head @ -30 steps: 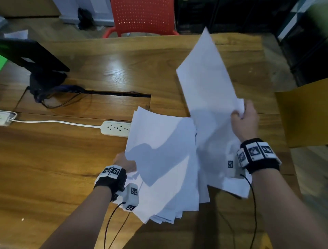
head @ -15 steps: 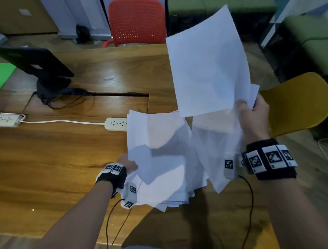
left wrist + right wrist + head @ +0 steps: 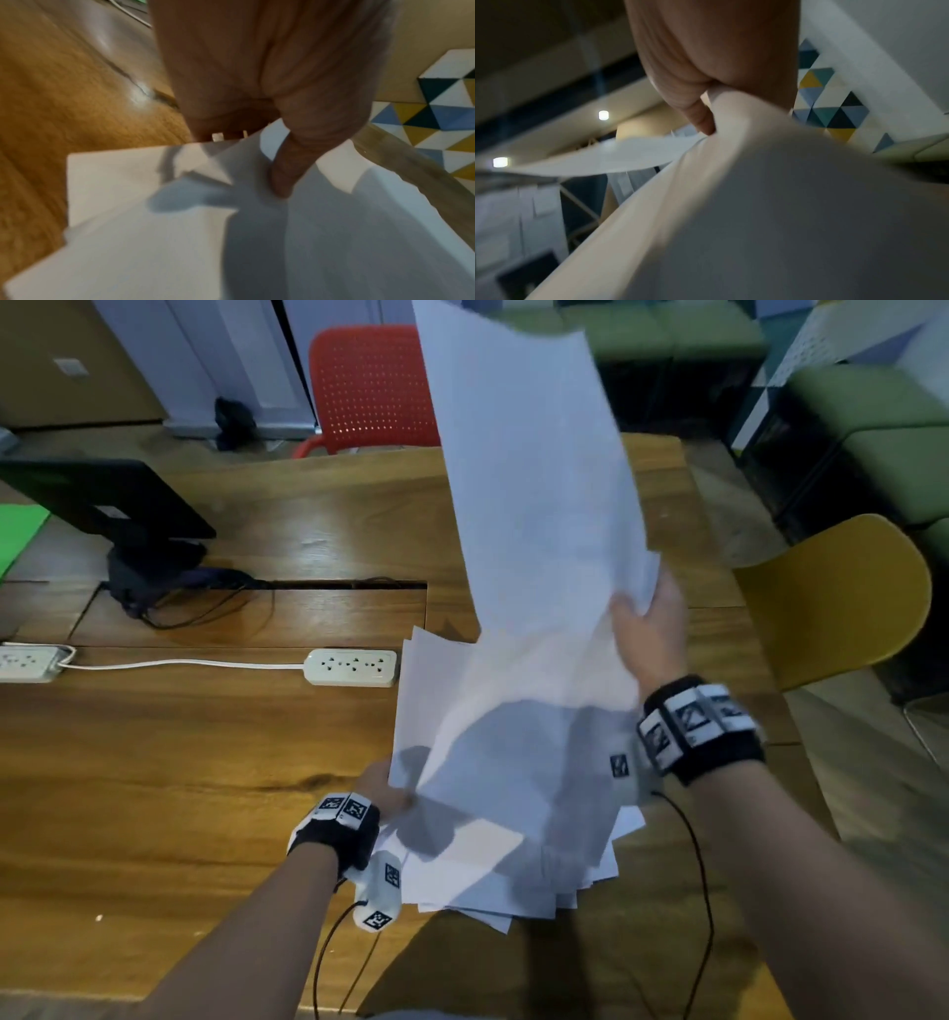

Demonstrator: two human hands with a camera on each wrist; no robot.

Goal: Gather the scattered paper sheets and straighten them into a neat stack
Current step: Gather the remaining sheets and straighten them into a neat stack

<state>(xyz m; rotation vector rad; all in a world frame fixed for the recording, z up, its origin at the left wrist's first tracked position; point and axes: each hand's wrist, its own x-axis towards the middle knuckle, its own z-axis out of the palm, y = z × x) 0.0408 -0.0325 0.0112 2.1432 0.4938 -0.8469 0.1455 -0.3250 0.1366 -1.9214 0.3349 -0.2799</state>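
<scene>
A loose, fanned stack of white paper sheets (image 3: 493, 824) is held above the wooden table (image 3: 179, 762). My left hand (image 3: 385, 791) grips the stack's left edge, thumb on top (image 3: 282, 178) and fingers hidden beneath the paper (image 3: 180, 233). My right hand (image 3: 649, 624) pinches a second bunch of sheets (image 3: 534, 485) by their right edge and holds them raised nearly upright above the stack. In the right wrist view the thumb (image 3: 700, 115) presses the bent sheets (image 3: 770, 203) against the fingers.
A white power strip (image 3: 352, 667) with its cable lies just left of the sheets, another strip (image 3: 28, 662) at the far left. A black monitor (image 3: 102, 505) stands at the back left. A red chair (image 3: 372, 387) is behind the table, a yellow chair (image 3: 832, 603) to the right.
My right hand has lifted its bunch of sheets higher, swung them more upright and brought them left over the stack. The left hand keeps its grip, nearly still.
</scene>
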